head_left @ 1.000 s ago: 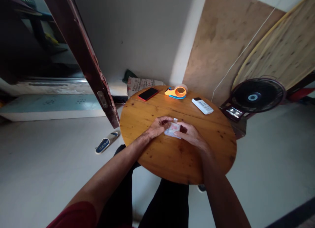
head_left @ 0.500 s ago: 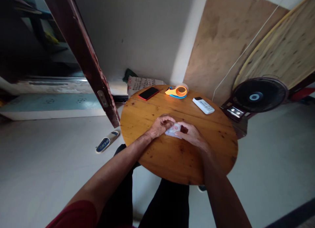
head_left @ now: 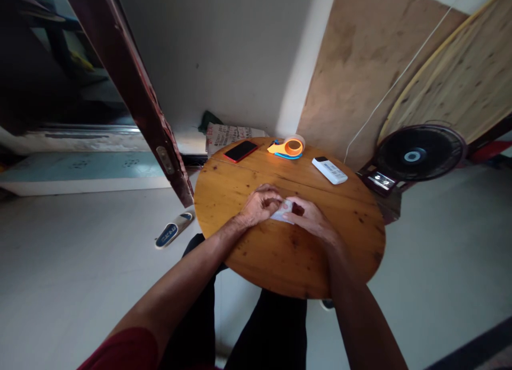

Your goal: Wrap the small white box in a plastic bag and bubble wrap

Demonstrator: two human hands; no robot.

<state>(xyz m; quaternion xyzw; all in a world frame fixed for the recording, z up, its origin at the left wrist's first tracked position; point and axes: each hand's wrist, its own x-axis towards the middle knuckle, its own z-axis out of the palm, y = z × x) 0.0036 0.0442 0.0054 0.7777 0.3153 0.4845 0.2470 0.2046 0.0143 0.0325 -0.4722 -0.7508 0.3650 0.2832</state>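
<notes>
Between my hands, near the middle of the round wooden table (head_left: pixel 256 268), is a small flat whitish piece with pinkish print (head_left: pixel 281 215), like a card or packet; its exact kind is unclear. My left hand (head_left: pixel 260 206) has its thumb and fingers pinched at the far left part of it, covering some of the print. From the other side, my right hand (head_left: pixel 311 216) grips the right edge, thumb near and curled forefinger beyond, with a dark gap between them.
Along the table's far side lie a red-edged phone (head_left: pixel 240 151), an orange tape dispenser (head_left: pixel 288 147) and a white device with a dark end (head_left: pixel 329 170). A black fan (head_left: pixel 420 154) stands to the right. One slipper (head_left: pixel 173 231) rests on the floor at left.
My left hand has shifted slightly over the whitish piece, so less of its pinkish print shows. My right hand keeps its grip at the right edge.
</notes>
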